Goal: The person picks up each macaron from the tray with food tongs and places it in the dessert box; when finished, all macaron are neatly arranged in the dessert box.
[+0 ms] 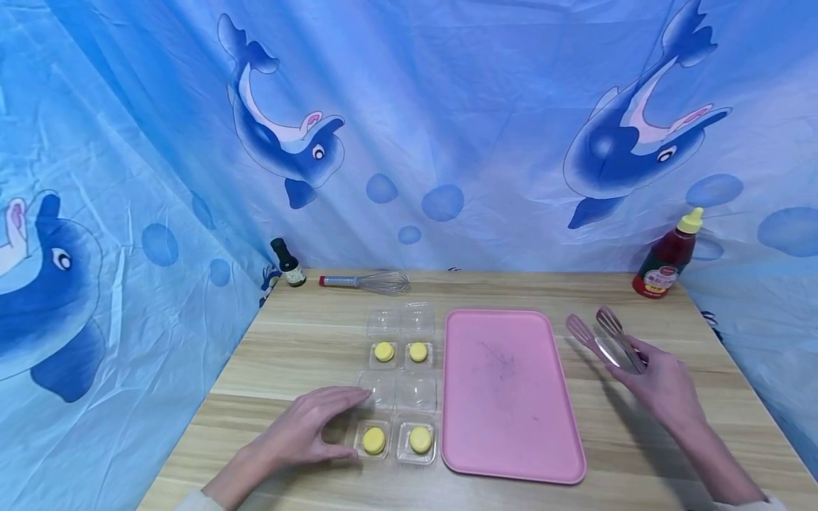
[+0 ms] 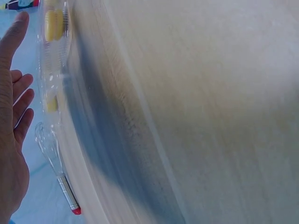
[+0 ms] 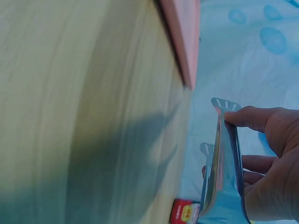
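Currently the right hand (image 1: 664,387) pinches the metal tongs (image 3: 229,184), tips parted, right of the pink tray (image 1: 511,426); the left hand (image 1: 313,428), thumb and fingers spread, is just beside a clear box (image 1: 358,427) holding a yellow macaron (image 1: 373,441). A light, level squeeze probably suits it best, with the flimsy box steadied.

The table (image 1: 275,348) has a light wood-grain top with long, straight grain lines. Its far edge meets a blue curtain (image 1: 447,106), which covers the rear and extends along both sides. The curtain shows vertical folds and creases. Printed pattern: blue dolphins (image 1: 597,160) with pale bellies, and round blue bubbles (image 1: 442,203). Lighting: bright overall; a soft-edged shadow (image 2: 107,130) falls across the table top.
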Action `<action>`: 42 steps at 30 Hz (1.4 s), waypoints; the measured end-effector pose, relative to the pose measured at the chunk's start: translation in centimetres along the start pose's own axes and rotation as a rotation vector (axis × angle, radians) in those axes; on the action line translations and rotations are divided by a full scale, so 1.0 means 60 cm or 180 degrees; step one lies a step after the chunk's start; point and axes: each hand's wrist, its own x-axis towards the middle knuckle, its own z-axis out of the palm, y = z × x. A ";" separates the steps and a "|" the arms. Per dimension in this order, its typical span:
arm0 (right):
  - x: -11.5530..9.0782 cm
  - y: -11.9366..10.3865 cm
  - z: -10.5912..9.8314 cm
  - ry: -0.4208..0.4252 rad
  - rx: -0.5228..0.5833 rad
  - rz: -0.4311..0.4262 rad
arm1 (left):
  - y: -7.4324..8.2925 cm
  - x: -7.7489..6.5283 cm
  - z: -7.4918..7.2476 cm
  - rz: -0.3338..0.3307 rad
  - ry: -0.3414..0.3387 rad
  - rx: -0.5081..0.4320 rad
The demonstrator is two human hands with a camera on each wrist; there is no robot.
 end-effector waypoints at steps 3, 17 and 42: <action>0.003 0.011 0.000 -0.0010 -0.0066 0.0111 | -0.002 0.002 -0.002 0.0007 0.0027 -0.0007; 0.015 0.040 0.012 -0.0124 -0.0137 0.0357 | -0.023 0.018 -0.010 -0.0139 0.0040 -0.0042; 0.052 -0.095 0.042 0.0478 0.0227 -0.1211 | -0.085 0.137 -0.036 -0.0880 -0.0235 -0.0067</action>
